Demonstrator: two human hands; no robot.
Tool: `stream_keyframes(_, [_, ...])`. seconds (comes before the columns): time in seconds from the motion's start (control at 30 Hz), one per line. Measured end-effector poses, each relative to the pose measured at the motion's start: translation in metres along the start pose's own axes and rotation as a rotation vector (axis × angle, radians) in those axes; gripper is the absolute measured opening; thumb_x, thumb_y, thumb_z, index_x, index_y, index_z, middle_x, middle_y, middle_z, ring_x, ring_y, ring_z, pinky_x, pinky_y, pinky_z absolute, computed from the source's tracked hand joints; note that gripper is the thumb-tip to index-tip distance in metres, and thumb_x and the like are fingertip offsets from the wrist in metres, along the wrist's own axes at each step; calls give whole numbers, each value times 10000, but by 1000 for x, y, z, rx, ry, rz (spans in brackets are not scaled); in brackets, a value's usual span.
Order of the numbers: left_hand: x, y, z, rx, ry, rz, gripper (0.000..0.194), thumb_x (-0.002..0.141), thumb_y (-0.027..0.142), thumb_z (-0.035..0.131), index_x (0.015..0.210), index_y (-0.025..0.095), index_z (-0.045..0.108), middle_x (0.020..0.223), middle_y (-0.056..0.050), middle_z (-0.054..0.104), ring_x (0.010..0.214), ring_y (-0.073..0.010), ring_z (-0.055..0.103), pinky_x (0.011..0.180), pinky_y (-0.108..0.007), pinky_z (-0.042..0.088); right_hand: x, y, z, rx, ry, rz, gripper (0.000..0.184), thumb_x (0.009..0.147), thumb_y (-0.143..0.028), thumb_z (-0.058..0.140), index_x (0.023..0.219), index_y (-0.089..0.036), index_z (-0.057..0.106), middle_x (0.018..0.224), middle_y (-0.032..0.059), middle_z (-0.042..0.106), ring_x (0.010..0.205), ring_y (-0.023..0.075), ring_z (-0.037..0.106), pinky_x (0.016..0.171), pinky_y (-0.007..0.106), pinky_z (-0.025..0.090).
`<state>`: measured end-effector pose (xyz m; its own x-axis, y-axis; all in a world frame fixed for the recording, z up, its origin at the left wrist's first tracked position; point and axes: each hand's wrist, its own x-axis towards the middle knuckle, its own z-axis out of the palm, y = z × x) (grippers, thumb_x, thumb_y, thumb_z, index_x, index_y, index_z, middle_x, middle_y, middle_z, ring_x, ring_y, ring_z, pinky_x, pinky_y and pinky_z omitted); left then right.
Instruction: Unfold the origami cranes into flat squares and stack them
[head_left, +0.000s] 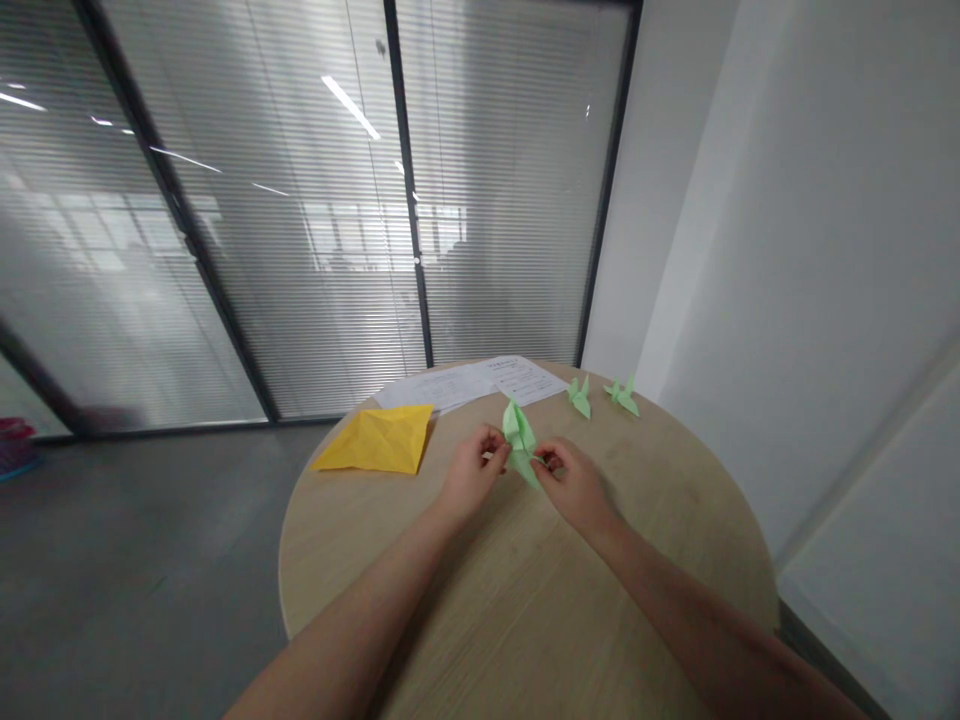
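Between my two hands is a light green folded paper crane [519, 432], held above the round wooden table. My left hand [480, 462] pinches its left side with thumb and fingertips. On the other side my right hand [564, 474] grips the lower right part, fingers curled in. The fingertips partly cover the paper's side points. Two more green paper cranes, one nearer [579, 398] and one farther right [623, 396], stand on the table beyond my right hand.
A yellow folded paper [382, 438] lies left of my hands on the round table [495, 620]. White printed sheets [517, 378] overlap at the far edge. Behind stands a glass partition with blinds [345, 250]; a white wall [817, 300] is on the right.
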<state>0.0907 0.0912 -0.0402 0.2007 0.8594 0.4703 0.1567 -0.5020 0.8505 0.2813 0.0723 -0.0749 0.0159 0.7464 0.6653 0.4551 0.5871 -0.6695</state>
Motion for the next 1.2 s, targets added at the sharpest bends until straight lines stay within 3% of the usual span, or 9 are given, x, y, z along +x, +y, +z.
stream_keyframes(0.13, [0, -1, 0, 43, -16, -17, 167, 877, 337, 664, 852, 207, 561, 731, 28, 603, 609, -134, 623, 569, -256, 541, 0, -3, -1, 8, 2, -18, 44, 892, -262, 642, 929, -237, 639, 986, 45, 676, 813, 182, 664, 715, 299, 559])
stream_keyframes(0.47, [-2, -6, 4, 31, -72, -61, 193, 857, 334, 710, 922, 203, 585, 752, 21, 649, 628, -150, 672, 585, -268, 558, -2, 3, 1, -10, 2, 105, 179, 865, -274, 666, 1040, -236, 661, 928, 42, 692, 745, 178, 685, 608, 263, 540])
stream_keyframes(0.8, [-3, -4, 4, -27, -84, -64, 224, 837, 346, 715, 894, 208, 549, 768, 17, 629, 633, -143, 646, 587, -273, 578, -1, 0, -4, -72, -49, 121, 127, 926, -289, 612, 1047, -248, 617, 1012, 72, 746, 812, 197, 724, 658, 271, 565])
stream_keyframes(0.9, [-2, -2, 4, -87, -38, -76, 271, 827, 374, 730, 878, 217, 515, 765, 23, 605, 633, -147, 635, 548, -268, 579, 0, 2, -5, 43, -42, 171, 170, 932, -268, 565, 1103, -264, 571, 957, 52, 759, 801, 202, 731, 662, 283, 579])
stream_keyframes(1.07, [1, -3, 1, -91, 46, -76, 265, 834, 368, 713, 815, 223, 492, 733, 26, 597, 630, -146, 614, 537, -249, 556, -1, 7, 3, 356, -85, 309, 213, 928, -347, 561, 1132, -291, 536, 812, -14, 703, 579, 179, 648, 534, 304, 588])
stream_keyframes(1.2, [2, -5, -1, -7, 50, -12, 147, 869, 320, 618, 792, 200, 579, 910, -48, 707, 700, -154, 641, 582, -252, 539, -1, 6, 8, 445, -65, 311, 199, 910, -431, 592, 1003, -257, 618, 880, 17, 687, 678, 183, 676, 555, 301, 613])
